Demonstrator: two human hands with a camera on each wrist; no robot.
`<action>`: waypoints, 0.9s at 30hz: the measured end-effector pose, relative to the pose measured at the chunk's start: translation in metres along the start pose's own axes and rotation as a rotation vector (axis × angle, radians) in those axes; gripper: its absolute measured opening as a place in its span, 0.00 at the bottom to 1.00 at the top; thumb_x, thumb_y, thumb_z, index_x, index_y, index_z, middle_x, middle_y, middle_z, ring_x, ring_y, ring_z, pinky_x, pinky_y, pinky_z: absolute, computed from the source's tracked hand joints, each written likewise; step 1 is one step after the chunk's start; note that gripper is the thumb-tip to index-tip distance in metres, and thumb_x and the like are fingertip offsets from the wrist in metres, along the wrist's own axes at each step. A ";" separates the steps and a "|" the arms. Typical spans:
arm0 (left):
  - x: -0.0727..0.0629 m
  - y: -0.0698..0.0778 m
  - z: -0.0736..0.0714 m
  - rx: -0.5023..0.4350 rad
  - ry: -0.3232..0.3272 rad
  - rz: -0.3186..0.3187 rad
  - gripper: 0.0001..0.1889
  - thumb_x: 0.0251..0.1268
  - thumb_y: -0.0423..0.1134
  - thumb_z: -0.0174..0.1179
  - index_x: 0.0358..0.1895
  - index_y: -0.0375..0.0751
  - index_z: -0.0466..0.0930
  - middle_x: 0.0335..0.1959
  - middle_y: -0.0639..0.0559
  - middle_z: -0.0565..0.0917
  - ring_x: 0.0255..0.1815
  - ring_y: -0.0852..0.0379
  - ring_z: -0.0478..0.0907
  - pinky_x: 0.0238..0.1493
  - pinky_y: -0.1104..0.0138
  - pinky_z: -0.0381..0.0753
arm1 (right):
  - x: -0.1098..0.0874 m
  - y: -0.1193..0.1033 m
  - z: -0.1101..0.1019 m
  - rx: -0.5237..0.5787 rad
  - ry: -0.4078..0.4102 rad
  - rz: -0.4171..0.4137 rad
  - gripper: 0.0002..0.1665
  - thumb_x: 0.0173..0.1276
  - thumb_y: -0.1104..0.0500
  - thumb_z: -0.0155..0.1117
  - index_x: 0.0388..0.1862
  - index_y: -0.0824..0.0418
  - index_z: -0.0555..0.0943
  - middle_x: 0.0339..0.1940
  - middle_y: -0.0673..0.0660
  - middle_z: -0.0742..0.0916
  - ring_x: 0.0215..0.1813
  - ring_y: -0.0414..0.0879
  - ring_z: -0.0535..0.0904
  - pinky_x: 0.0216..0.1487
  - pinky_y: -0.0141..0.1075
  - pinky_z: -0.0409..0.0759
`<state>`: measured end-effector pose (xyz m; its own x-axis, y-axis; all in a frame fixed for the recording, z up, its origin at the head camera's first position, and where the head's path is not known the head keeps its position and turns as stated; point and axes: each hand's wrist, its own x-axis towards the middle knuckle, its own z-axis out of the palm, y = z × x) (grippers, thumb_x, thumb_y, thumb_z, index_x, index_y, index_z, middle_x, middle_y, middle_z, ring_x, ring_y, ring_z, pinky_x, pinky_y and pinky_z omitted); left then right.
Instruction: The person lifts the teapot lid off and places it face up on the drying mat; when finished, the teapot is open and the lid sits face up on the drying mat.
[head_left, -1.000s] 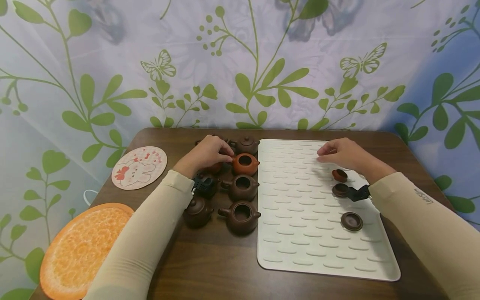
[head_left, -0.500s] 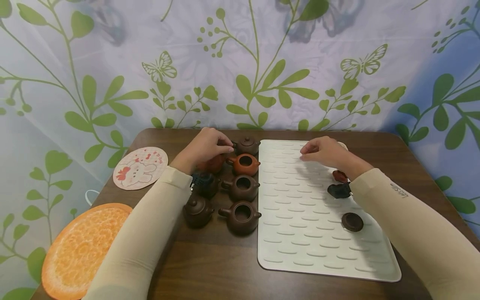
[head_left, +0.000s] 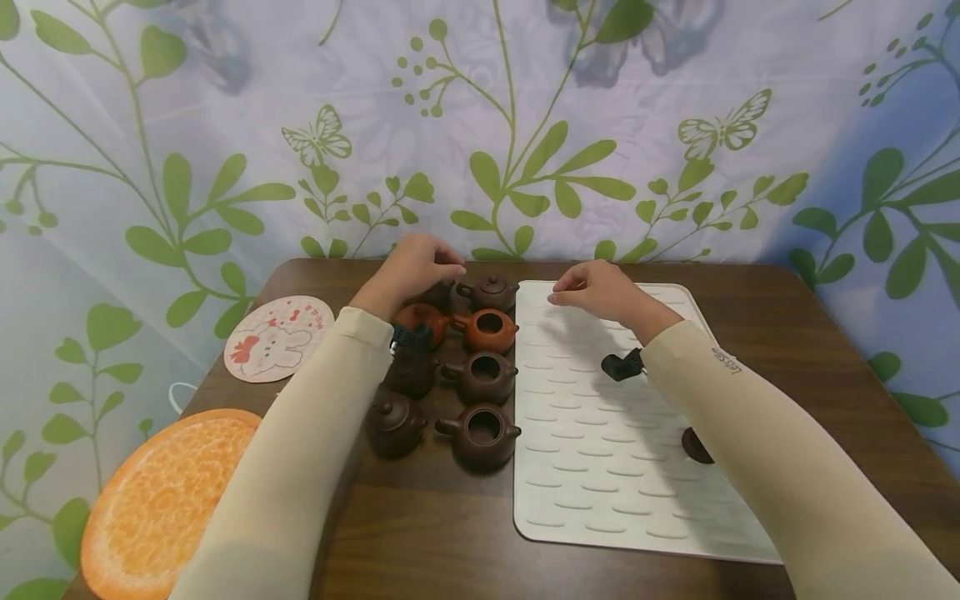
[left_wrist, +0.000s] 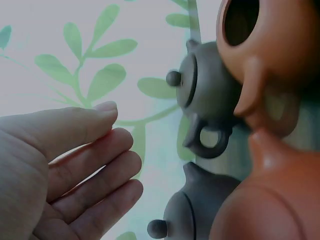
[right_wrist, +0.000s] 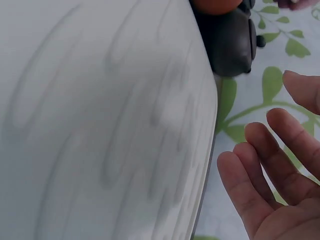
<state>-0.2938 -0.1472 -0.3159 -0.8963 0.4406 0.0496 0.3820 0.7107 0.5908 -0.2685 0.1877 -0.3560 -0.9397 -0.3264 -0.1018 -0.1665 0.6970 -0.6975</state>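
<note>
My left hand (head_left: 420, 265) hovers over the back of the teapot group with its fingers loosely bent and nothing in them; in the left wrist view it is apart from every teapot. Nearest its fingertips stands a dark lidded teapot (head_left: 492, 292). In front of that is an orange-red teapot (head_left: 490, 331) without a lid, its mouth showing. My right hand (head_left: 600, 290) is above the back of the white mat (head_left: 577, 500), holding nothing, fingers relaxed. Part of a dark lid (head_left: 697, 447) shows beside my right sleeve; that forearm hides the other lids.
Two lidless brown teapots (head_left: 483, 377) line the mat's left edge. Left of them stand a lidded dark teapot (head_left: 394, 423) and an orange-red teapot (head_left: 422, 323), partly covered by my left arm. A rabbit-print round mat (head_left: 279, 338) and an orange-slice mat (head_left: 172, 500) lie at the left.
My right hand has moved left across the mat toward the teapots, its forearm now covering two lids. My left hand has risen and shifted back, away from the lidless orange-red teapot's handle.
</note>
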 end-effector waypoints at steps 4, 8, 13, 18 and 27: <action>0.010 -0.006 -0.001 0.020 -0.010 -0.029 0.10 0.76 0.42 0.69 0.51 0.41 0.93 0.47 0.49 0.89 0.50 0.50 0.82 0.53 0.53 0.81 | 0.013 -0.012 0.008 -0.019 0.010 -0.022 0.20 0.74 0.45 0.73 0.51 0.59 0.89 0.56 0.59 0.86 0.58 0.56 0.80 0.57 0.52 0.79; 0.019 -0.012 0.004 0.057 -0.041 -0.007 0.10 0.75 0.42 0.69 0.50 0.41 0.93 0.47 0.48 0.90 0.49 0.50 0.84 0.53 0.55 0.82 | 0.023 -0.020 0.014 -0.018 0.024 -0.013 0.21 0.75 0.45 0.71 0.53 0.61 0.87 0.56 0.61 0.86 0.58 0.58 0.80 0.58 0.52 0.78; 0.027 -0.021 0.012 0.077 -0.078 0.033 0.10 0.73 0.43 0.71 0.49 0.42 0.93 0.47 0.50 0.90 0.50 0.51 0.84 0.54 0.56 0.82 | 0.031 -0.025 0.022 0.030 0.027 -0.017 0.25 0.76 0.46 0.70 0.60 0.63 0.84 0.59 0.61 0.85 0.61 0.57 0.79 0.59 0.52 0.78; 0.031 -0.026 0.014 0.079 -0.086 0.063 0.11 0.70 0.42 0.74 0.48 0.40 0.93 0.46 0.49 0.90 0.49 0.51 0.84 0.54 0.55 0.82 | 0.037 -0.025 0.028 0.046 0.021 -0.046 0.31 0.77 0.44 0.69 0.67 0.64 0.81 0.64 0.62 0.83 0.65 0.57 0.77 0.62 0.52 0.77; 0.030 -0.033 0.013 0.106 -0.149 0.018 0.14 0.69 0.41 0.75 0.52 0.39 0.92 0.48 0.47 0.90 0.54 0.49 0.83 0.57 0.55 0.81 | 0.044 -0.028 0.030 0.031 0.015 -0.076 0.31 0.78 0.46 0.69 0.69 0.64 0.80 0.65 0.62 0.82 0.66 0.58 0.77 0.62 0.53 0.78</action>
<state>-0.3298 -0.1503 -0.3442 -0.8489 0.5246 -0.0655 0.4261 0.7522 0.5026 -0.2958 0.1343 -0.3622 -0.9290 -0.3681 -0.0376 -0.2283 0.6503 -0.7245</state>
